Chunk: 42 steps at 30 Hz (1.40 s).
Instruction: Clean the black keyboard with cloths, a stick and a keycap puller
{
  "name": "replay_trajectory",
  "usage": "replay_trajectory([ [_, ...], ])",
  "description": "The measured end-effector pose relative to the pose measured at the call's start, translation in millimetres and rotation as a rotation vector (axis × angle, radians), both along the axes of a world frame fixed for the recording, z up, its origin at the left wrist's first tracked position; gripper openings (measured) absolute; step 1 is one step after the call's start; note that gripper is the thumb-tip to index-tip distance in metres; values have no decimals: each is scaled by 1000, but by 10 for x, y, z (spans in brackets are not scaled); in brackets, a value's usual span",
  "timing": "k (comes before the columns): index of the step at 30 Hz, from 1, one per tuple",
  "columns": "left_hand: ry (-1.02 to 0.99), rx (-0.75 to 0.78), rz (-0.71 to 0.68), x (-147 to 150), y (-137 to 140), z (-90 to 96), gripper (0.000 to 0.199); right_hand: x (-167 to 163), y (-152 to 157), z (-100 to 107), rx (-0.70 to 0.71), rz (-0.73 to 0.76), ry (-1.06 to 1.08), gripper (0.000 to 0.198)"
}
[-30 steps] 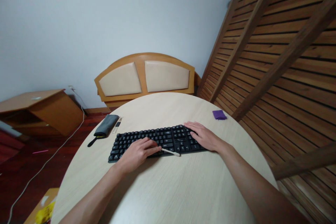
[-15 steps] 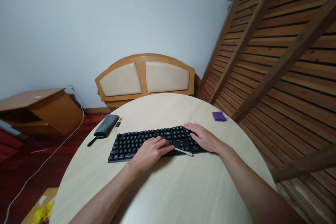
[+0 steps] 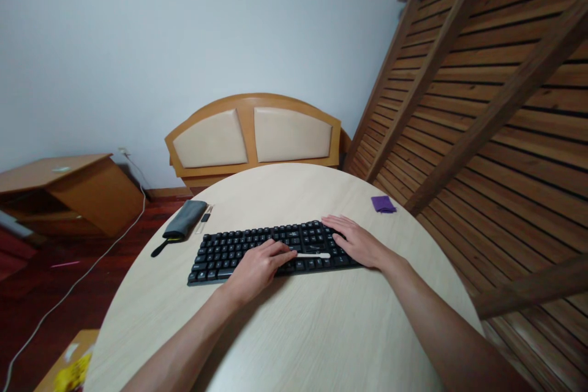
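My left hand [image 3: 258, 264] is closed around a slim white stick with a thicker end, which looks like a toothbrush [image 3: 313, 255]. Its thicker end points right and lies over the right-hand keys of a black keyboard [image 3: 220, 255]; whether bristles touch the keys I cannot see. The fingers of this hand curl over the middle of the keyboard and hide some keys. Stretched flat, my right hand [image 3: 353, 240] rests on the keyboard's right end, over the number pad, with nothing in it.
On the round table [image 3: 321, 331] lie a grey pouch [image 3: 186, 218] with a black loop, a small black-and-clear item [image 3: 205, 218] beside it, and a folded purple cloth [image 3: 383, 204] at the right. A headboard [image 3: 252, 135] stands behind; wooden slats [image 3: 505, 135] lean at the right.
The toothbrush's free end has swung up and away from me, from the keyboard's front edge onto the keys. My left hand has shifted slightly left; the right hand stays put.
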State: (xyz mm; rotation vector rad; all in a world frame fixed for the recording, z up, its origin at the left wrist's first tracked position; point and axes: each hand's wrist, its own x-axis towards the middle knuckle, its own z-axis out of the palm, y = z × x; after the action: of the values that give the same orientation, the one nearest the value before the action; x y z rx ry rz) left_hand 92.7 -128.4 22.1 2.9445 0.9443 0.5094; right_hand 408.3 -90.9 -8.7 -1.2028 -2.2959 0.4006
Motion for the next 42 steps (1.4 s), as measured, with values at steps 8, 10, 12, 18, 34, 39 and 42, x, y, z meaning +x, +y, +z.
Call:
replay_trajectory([
  [8,-25,-14,35,-275,-2,-29,48,1,-9,1,5,3,1,49],
  [10,-25,-11,32,-287,-8,-33,49,1,-6,-1,12,6,8,49],
  [12,-19,-10,32,-248,-17,-36,51,0,-4,0,15,6,12,49],
  [18,26,7,50,-32,-55,-40,53,15,-3,-1,-4,-4,19,47],
  [34,10,102,199,-91,-39,-50,44,69,19,-42,48,-89,90,45],
  [39,-11,83,230,35,-323,-147,49,81,24,-29,38,-91,80,44],
  [42,-4,72,230,119,-470,-226,51,78,30,-36,46,-97,68,44],
])
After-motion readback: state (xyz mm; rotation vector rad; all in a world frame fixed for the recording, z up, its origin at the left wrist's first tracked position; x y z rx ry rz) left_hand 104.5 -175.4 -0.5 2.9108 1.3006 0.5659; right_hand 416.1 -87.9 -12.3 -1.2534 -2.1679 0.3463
